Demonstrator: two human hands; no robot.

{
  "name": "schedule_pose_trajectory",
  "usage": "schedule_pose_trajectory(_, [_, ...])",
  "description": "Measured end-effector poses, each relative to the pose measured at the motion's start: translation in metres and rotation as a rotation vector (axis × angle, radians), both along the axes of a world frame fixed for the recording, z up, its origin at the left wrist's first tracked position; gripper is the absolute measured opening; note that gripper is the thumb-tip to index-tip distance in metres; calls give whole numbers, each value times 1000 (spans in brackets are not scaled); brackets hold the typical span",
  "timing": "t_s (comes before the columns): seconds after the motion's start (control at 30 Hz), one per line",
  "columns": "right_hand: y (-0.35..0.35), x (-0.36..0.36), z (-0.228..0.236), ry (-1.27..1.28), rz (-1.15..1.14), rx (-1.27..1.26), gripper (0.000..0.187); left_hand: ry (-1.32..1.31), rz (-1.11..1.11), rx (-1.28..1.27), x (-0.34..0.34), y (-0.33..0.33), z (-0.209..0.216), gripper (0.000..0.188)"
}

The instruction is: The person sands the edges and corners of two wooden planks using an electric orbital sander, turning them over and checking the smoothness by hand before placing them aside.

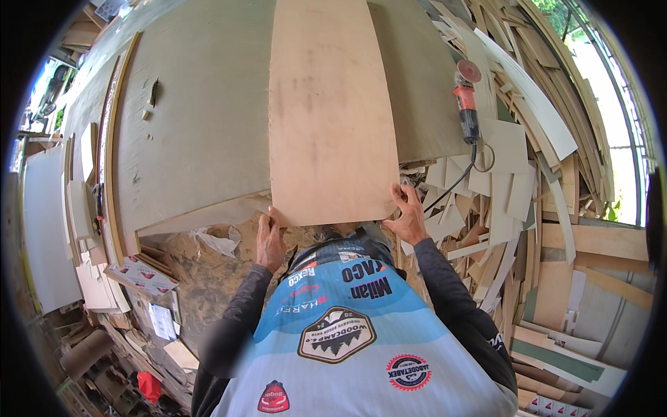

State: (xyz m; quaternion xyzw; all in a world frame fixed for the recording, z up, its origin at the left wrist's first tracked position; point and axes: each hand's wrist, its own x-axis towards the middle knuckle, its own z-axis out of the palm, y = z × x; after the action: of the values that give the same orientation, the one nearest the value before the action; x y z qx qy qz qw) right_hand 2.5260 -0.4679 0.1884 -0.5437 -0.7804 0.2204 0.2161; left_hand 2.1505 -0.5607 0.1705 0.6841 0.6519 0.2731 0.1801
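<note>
A long pale plywood board (330, 118) lies across the worktable, pointing away from me, its near end sticking out past the table's front edge. My left hand (269, 242) grips its near left corner, fingertips at the side edge. At the near right corner, my right hand (410, 217) holds the board with thumb and fingers bent round the edge. The undersides of both grips are hidden. To the right on the table rests an angle grinder (466, 104) with a red and black body and a reddish disc.
The greenish worktable (201, 118) carries a long wooden strip (114, 139) at left and small scraps. The grinder's black cord (455, 184) drops over the table's edge. Sheet offcuts (511, 167) pile up at right. A crumpled plastic piece (219, 241) lies on the dusty floor (198, 285).
</note>
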Motion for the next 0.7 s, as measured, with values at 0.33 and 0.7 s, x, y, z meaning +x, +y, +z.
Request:
schedule_pose_trajectory(0.33, [-6, -1, -9, 116, -51, 8, 94, 4, -19, -47, -2, -3, -3, 77])
schedule_pose_trajectory(0.7, [-11, -1, -2, 65, -54, 29, 96, -14, 33, -64, 7, -6, 2, 82])
